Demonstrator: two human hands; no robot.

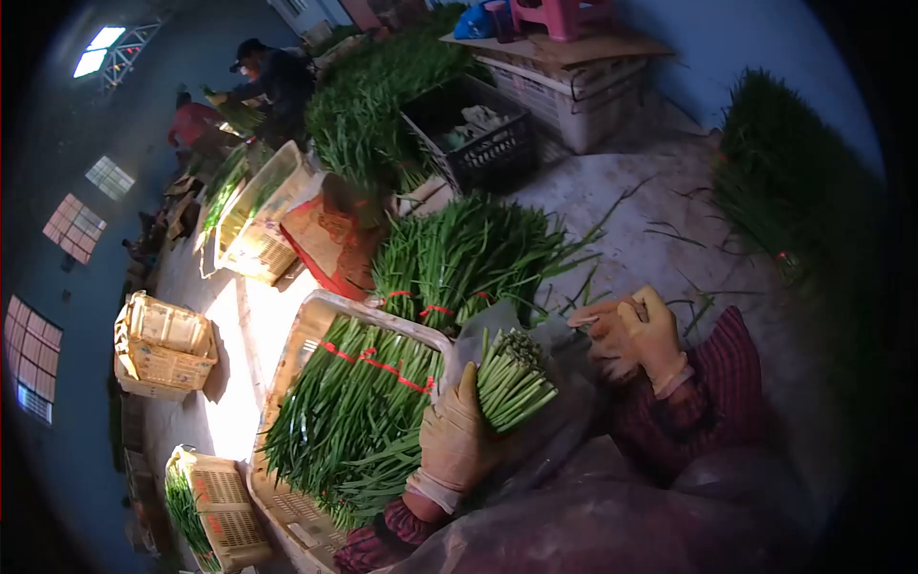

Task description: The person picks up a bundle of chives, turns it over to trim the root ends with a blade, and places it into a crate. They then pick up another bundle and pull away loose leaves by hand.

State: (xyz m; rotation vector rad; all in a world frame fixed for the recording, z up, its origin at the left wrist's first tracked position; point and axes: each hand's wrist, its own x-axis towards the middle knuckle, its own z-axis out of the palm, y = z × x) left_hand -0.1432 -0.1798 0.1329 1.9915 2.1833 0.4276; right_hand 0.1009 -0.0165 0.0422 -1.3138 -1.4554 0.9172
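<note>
My left hand point(451, 442), in a pale work glove, is wrapped round a bundle of green stalks point(514, 387) with darker, bud-like tips. Clear plastic sheeting point(564, 430) lies behind and under the bundle, over my lap. To the right of it, my right hand point(645, 340), gloved too, has its fingers curled together; what they pinch, if anything, is too small to tell. Close by my left hand is a plastic crate point(279, 402) with leafy green bundles point(359, 411) tied with red bands. More banded greens point(459, 253) lie on the floor just beyond the crate.
A black crate point(469, 143) and a stacked pale crate point(574, 105) stand at the back. Leafy piles lie far back point(392, 91) and along the right wall point(775, 172). Crates point(167, 344) stand at left. Two people point(277, 86) work at the upper left.
</note>
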